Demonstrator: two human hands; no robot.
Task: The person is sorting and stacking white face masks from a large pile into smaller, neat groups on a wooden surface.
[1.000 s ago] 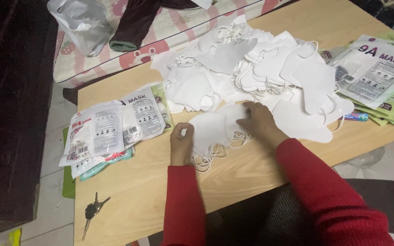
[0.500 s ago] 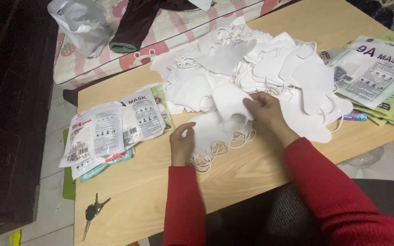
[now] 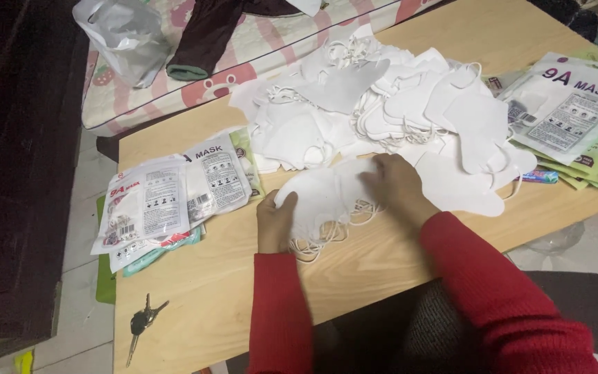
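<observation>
A small stack of folded white face masks (image 3: 323, 197) with loose ear loops lies on the wooden table (image 3: 195, 291) in front of me. My left hand (image 3: 275, 221) grips the stack's left edge. On the stack's right side rests my right hand (image 3: 396, 183), fingers pressed on the top mask. Both arms wear red sleeves. Behind the stack spreads a big heap of loose white masks (image 3: 389, 104).
Sealed mask packets (image 3: 167, 197) lie at the left. More packets, white and green (image 3: 569, 118), lie at the right edge. A bunch of keys (image 3: 141, 324) sits near the front left corner. A bed with a grey plastic bag (image 3: 122, 38) and dark garment stands beyond the table.
My right hand reached up to the heap, then came back down onto the stack with another mask. My left hand stayed on the stack's left edge.
</observation>
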